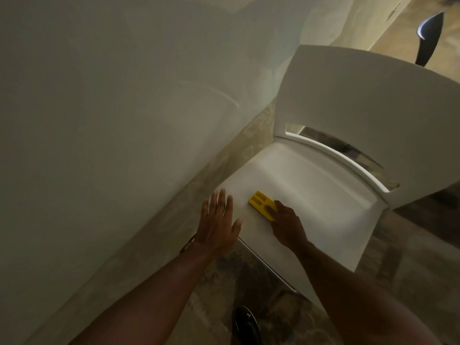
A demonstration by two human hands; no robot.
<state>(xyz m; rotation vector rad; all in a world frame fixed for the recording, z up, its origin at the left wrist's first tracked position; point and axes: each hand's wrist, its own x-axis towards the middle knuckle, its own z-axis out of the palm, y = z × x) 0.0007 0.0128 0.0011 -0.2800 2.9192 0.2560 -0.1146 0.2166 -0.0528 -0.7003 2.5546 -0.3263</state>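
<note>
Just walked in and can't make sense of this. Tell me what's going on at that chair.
A person is bent over a white chair. The right hand holds a yellow ribbed plastic piece flat against the seat, near its front. The left hand lies open, fingers spread, at the seat's corner beside it. The rest of the seat is bare.

The single head camera is looking steeply down from close above and behind the left hand (pixel 219 221) and right hand (pixel 288 226), catching the white chair (pixel 323 185) just beyond their fingers.
</note>
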